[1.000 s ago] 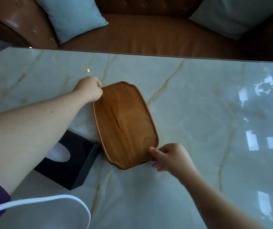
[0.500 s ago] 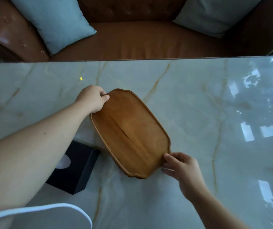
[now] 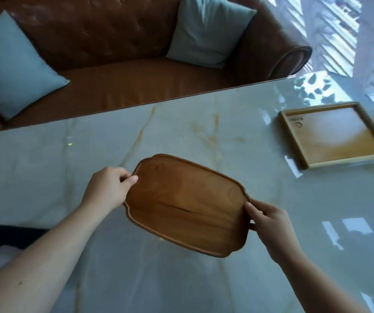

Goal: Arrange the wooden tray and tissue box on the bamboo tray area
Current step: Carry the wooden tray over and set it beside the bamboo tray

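Above the tabletop (image 3: 181,123), the wooden tray (image 3: 188,204) is held by both hands' fingers at its short ends, and the bamboo tray (image 3: 335,134) lies far-right, nearer the right hand (image 3: 269,222) than the left hand (image 3: 106,188)

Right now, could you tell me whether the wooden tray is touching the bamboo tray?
Apart. The head view shows bare marble table between the wooden tray, gripped by the left hand and right hand, and the bamboo tray.

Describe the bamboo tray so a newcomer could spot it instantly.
Start from the marble table and go to its far right end. The bamboo tray lies flat there, empty. Unlike the dark, scallop-edged wooden tray between both hands, it is pale, square and straight-rimmed.
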A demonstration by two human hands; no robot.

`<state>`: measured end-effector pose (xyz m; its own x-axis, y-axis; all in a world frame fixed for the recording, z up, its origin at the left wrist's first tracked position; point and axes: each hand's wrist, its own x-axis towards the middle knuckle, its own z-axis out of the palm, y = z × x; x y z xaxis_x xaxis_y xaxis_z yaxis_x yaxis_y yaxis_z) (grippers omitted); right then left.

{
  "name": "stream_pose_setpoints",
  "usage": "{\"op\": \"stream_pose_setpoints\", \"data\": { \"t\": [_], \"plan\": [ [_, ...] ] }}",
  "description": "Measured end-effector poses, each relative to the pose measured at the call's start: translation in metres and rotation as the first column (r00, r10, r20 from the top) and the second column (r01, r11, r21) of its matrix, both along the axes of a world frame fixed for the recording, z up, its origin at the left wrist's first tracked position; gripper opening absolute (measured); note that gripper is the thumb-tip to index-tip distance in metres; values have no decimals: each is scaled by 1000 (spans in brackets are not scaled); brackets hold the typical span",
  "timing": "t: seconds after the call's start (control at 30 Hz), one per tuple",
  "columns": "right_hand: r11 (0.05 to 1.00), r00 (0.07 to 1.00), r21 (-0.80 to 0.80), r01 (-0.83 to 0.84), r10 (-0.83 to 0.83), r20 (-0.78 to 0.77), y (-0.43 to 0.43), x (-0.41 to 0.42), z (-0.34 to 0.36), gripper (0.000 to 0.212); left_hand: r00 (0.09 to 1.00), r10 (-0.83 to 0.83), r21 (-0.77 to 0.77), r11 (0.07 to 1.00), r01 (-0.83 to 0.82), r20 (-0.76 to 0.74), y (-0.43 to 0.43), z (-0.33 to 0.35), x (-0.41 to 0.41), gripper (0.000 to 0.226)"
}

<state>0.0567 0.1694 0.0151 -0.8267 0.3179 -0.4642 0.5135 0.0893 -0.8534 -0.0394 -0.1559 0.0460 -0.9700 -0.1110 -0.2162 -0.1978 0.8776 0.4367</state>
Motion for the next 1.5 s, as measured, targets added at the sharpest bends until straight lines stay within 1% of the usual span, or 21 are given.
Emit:
{"op": "stream_pose_setpoints", "data": {
  "t": [0.17,0.33,0.43,0.53,0.63,0.77,0.87,0.93,1.1,1.23,1.33,1.4,1.5],
  "plan": [
    [985,999,170,-40,36,28,91,12,-2,22,998,-55,34,998,53,43,82,7,16,20],
    [937,994,333,-101,84,68,188,14,-3,25,981,-33,191,982,-3,189,170,-16,36,24],
    [905,990,408,-122,82,115,240,11,-4,25,957,-36,270,962,-46,289,222,-34,46,20],
    [869,985,477,-133,65,157,290,10,-6,26,933,-85,327,944,-36,350,277,-51,55,22],
    [839,985,533,-108,18,171,329,7,-8,26,910,-117,353,935,-34,397,324,-59,58,23],
    [796,984,604,-43,-71,163,375,3,-14,28,901,-107,446,889,-103,420,381,-72,58,21],
    [790,983,613,-11,-104,151,401,-2,-17,31,888,-86,520,834,-184,452,415,-76,64,20],
    [781,982,625,-11,-109,153,413,-7,-19,33,887,-82,538,819,-200,454,433,-79,69,21],
    [740,978,661,-121,-26,209,429,-14,-24,42,891,-50,528,820,-221,450,458,-88,78,18],
    [697,962,681,-224,47,268,430,-21,-26,53,895,-71,519,834,-189,440,468,-92,74,15],
    [640,952,717,-276,82,294,431,-23,-27,52,893,-82,514,840,-177,443,473,-95,72,18],
    [619,941,720,-312,99,322,432,-23,-29,53,893,-91,502,850,-160,440,473,-95,71,20],
    [599,918,711,-369,113,380,432,-23,-33,60,890,-151,480,874,-83,431,473,-90,68,26]
  ]
}}
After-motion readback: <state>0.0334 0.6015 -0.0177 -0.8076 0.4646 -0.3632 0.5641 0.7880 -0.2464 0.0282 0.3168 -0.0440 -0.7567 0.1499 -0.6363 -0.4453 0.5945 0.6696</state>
